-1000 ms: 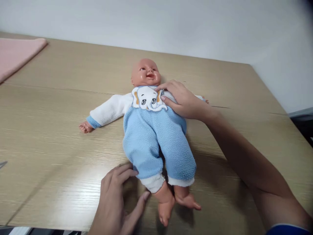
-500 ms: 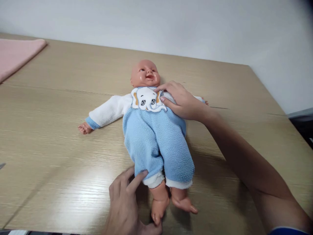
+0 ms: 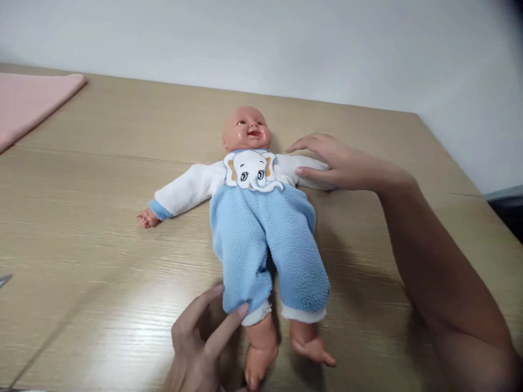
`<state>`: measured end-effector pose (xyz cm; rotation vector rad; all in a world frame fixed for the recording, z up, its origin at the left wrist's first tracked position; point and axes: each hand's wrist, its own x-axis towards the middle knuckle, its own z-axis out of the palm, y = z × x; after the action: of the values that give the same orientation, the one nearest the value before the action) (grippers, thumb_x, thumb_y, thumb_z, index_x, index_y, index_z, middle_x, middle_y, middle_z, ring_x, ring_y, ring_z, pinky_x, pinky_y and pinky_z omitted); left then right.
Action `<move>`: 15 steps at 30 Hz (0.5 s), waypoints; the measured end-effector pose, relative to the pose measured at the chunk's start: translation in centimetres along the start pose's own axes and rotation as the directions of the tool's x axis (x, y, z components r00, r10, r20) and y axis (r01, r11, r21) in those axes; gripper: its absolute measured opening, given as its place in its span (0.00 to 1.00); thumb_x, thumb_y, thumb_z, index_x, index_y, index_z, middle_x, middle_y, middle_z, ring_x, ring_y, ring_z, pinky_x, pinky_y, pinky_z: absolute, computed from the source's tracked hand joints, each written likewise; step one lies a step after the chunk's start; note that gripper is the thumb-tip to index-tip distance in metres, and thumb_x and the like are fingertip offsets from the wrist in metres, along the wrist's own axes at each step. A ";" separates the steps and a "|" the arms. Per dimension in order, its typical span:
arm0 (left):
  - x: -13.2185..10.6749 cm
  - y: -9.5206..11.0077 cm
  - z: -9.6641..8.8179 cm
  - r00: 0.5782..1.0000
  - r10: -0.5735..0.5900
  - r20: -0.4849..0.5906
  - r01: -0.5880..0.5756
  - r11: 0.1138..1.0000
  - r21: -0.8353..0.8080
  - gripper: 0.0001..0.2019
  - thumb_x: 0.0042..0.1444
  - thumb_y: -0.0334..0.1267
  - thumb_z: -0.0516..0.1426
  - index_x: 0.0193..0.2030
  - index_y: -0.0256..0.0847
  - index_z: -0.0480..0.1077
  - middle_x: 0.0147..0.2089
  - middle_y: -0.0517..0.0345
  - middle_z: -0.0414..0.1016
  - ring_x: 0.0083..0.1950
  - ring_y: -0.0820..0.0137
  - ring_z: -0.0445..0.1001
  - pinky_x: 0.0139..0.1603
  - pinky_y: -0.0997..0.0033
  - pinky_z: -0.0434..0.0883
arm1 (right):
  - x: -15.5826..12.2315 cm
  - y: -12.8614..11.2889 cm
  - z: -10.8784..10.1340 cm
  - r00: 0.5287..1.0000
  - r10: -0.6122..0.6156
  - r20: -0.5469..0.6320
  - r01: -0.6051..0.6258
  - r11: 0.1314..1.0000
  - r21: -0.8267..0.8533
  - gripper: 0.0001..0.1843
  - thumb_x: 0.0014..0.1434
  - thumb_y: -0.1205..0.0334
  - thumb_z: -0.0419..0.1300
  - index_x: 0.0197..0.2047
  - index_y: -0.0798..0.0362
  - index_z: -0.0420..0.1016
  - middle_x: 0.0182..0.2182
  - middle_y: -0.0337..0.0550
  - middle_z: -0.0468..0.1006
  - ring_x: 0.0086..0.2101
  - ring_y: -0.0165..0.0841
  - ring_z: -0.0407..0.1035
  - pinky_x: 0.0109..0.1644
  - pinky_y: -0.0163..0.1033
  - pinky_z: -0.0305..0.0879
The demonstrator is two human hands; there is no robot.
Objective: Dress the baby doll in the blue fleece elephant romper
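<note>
A baby doll (image 3: pixel 261 234) lies on its back on the wooden table, arms stretched sideways. It wears a light blue and white fleece outfit with an elephant patch (image 3: pixel 252 173) on the chest. My right hand (image 3: pixel 339 160) is over the doll's white sleeve (image 3: pixel 292 163) on the right, fingers apart; whether it touches the sleeve I cannot tell, and the doll's hand there is hidden. At the lower left, my left hand (image 3: pixel 200 337) has its fingers spread, fingertips against the blue trouser leg (image 3: pixel 239 272) near its white cuff. The doll's bare feet (image 3: pixel 261 354) stick out below.
A folded pink cloth (image 3: pixel 32 106) lies on the wooden table (image 3: pixel 102 256) at the far left. A small pointed grey object (image 3: pixel 5 280) shows at the left edge. Behind the table rises a pale wall (image 3: pixel 261 49).
My right hand has moved right, off the doll's chest and over its sleeve. My left hand stays by the trouser leg; the doll's legs are slightly farther apart.
</note>
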<state>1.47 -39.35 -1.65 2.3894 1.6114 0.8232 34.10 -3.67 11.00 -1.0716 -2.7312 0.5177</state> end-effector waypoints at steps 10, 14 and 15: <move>2.9 0.3 -2.8 0.954 0.137 0.265 -0.172 0.979 0.112 0.57 0.60 0.55 0.77 0.89 0.51 0.54 0.93 0.45 0.35 0.82 0.41 0.60 0.75 0.47 0.78 | -1.5 6.2 -0.2 0.939 0.265 0.219 -0.277 0.961 0.025 0.45 0.58 0.32 0.73 0.73 0.41 0.78 0.69 0.49 0.83 0.64 0.60 0.77 0.68 0.63 0.74; 3.2 -0.2 -3.4 0.961 0.120 0.249 -0.142 0.987 0.071 0.43 0.65 0.51 0.73 0.83 0.51 0.65 0.93 0.48 0.36 0.83 0.42 0.59 0.75 0.46 0.79 | -1.4 6.0 -0.4 0.923 0.297 0.243 -0.311 0.950 0.018 0.41 0.58 0.30 0.72 0.68 0.41 0.79 0.66 0.48 0.85 0.61 0.58 0.79 0.63 0.59 0.74; 3.2 -0.3 -3.5 0.962 0.118 0.245 -0.137 0.989 0.060 0.40 0.66 0.50 0.73 0.81 0.50 0.67 0.93 0.48 0.36 0.83 0.42 0.59 0.75 0.45 0.79 | -1.5 6.0 -0.4 0.921 0.304 0.243 -0.317 0.948 0.014 0.41 0.58 0.30 0.72 0.67 0.42 0.79 0.65 0.48 0.85 0.60 0.58 0.79 0.62 0.58 0.75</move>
<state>0.28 -36.99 2.32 2.5526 1.4321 0.4720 39.01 -0.48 9.14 -1.5339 -2.7341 0.8088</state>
